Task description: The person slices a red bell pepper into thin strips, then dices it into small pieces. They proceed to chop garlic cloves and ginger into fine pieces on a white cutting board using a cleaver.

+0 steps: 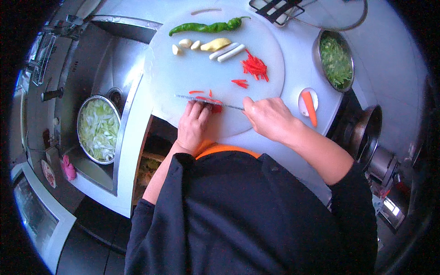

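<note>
My right hand (266,115) grips a kitchen knife (227,105), its blade seen edge-on and reaching left across a round white cutting board (192,74). Just below the blade, the fingers of my left hand (193,125) press on a piece of red pepper (217,109), mostly hidden by fingers and blade. A few red strips (196,91) lie beyond the blade. Farther right on the board is a pile of red pepper strips (255,66), with a smaller bunch (240,83) below it.
Along the board's far side lie a green chili pepper (206,27), garlic cloves (185,43), ginger (216,44) and white scallion pieces (231,53). At right are a bowl of chopped greens (336,62) and a carrot (309,106) on a small dish. The sink (120,62) holds a bowl of cut cabbage (99,129).
</note>
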Tool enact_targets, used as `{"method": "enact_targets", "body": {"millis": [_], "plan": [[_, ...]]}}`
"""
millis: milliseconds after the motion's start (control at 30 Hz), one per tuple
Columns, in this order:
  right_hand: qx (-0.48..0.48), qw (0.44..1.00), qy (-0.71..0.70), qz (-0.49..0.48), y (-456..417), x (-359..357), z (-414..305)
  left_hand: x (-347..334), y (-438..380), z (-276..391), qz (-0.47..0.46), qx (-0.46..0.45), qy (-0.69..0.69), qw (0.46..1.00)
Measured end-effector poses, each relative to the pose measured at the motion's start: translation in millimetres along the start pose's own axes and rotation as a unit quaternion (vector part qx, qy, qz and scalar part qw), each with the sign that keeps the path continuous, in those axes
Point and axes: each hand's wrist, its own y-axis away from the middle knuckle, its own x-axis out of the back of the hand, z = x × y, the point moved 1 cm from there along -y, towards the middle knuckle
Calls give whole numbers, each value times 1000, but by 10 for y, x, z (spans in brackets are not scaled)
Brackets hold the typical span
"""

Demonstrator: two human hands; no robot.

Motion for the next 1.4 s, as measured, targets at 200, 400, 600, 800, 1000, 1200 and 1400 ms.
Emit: {"method": "enact_targets", "body": {"millis": [200,400,600,800,1000,1200,1400], "plan": [[-28,996,-57,57,-143,-238,-47,9,-20,10,19,-15,-17,1000],[-167,972,-155,53,120,-318,113,7,-28,-2,18,-25,-3,1000],[-278,939,-161,125,534,-325,454,35,-77,-5,26,-9,-10,1000],[-274,951,-124,70,689,-112,383,286,-181,-176,55,20,-54,997],[-241,951,-177,71,521,-261,446,482,-433,-82,90,19,-45,995],[-259,944,-141,148,620,-131,752,496,-573,9,118,40,20,992],[-161,946,-90,265,752,-324,720,559,-1038,162,55,78,198,976]]}}
